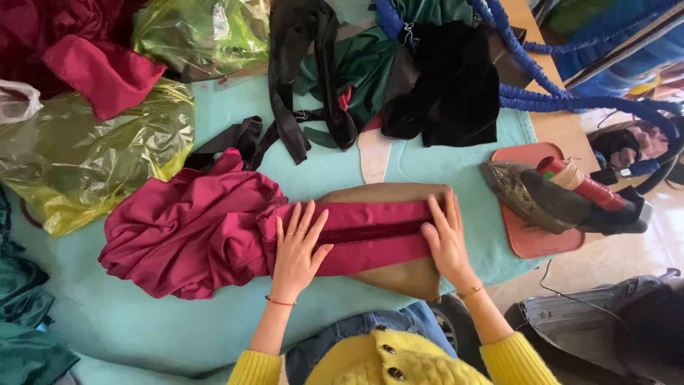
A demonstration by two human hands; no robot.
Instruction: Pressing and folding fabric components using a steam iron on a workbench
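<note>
A magenta cloth [192, 228] lies bunched on the turquoise table cover [142, 321]. One strip of it is stretched flat across a tan pressing pad [399, 274]. My left hand [298, 246] presses flat on the strip near the bunched part, fingers spread. At the strip's right end my right hand [445, 239] rests flat, fingers together. Neither hand grips anything.
An old iron [552, 196] with a red handle rests on a salmon mat [531, 242] at the right. Black fabric [445, 78], green fabric [360, 64], black straps [303, 78], yellow-green plastic bags [85, 157] and a blue cord [570, 96] lie behind.
</note>
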